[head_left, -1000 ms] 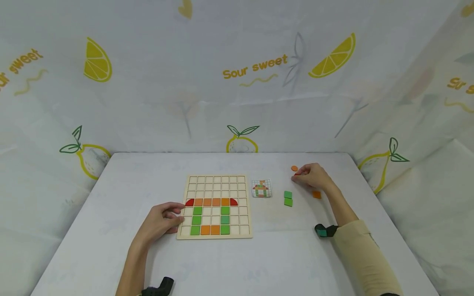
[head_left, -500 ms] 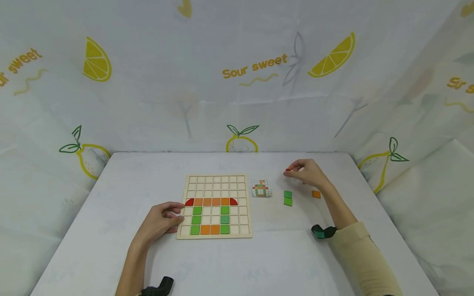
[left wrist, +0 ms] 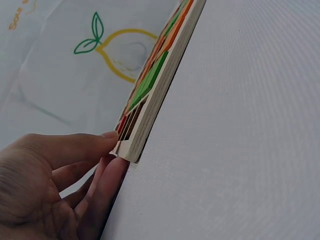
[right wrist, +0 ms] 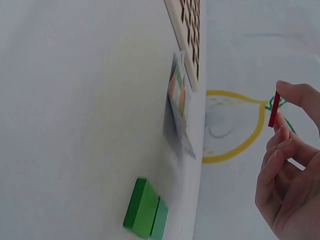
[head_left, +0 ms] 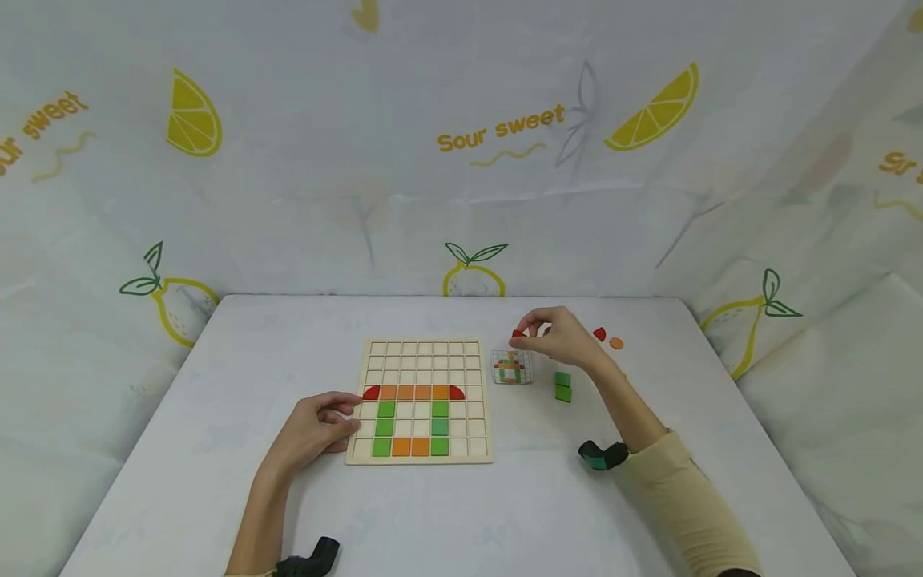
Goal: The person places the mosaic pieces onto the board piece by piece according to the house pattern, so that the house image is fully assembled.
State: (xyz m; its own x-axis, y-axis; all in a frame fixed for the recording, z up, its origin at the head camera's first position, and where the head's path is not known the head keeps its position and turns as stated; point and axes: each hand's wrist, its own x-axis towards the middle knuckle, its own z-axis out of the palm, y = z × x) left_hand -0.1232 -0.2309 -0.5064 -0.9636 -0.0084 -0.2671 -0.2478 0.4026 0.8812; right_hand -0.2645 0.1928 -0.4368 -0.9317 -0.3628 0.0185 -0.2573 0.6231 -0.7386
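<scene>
A square wooden grid board (head_left: 472, 361) lies left of the table's middle, with orange and green squares and two red quarter-round pieces in its cells. My left hand (head_left: 317, 425) holds the board's left edge; in the left wrist view its fingers (left wrist: 75, 150) touch the rim near a corner. Raised above the pattern card (head_left: 512, 367), my right hand (head_left: 558, 336) pinches a small red piece (head_left: 518, 333) between thumb and finger. Seen edge-on in the right wrist view, that red piece (right wrist: 274, 111) is a thin slab clear of the table.
Two green squares (head_left: 563, 386) lie right of the card. Farther right are another red piece (head_left: 599, 333) and an orange disc (head_left: 616, 343). My right forearm mostly hides an orange piece. White cloth with lemon prints (head_left: 472, 280) stands behind the table.
My right hand has moved left from the loose pieces to above the card, carrying the red piece. An orange disc shows farther right than before. My left hand has stayed at the board.
</scene>
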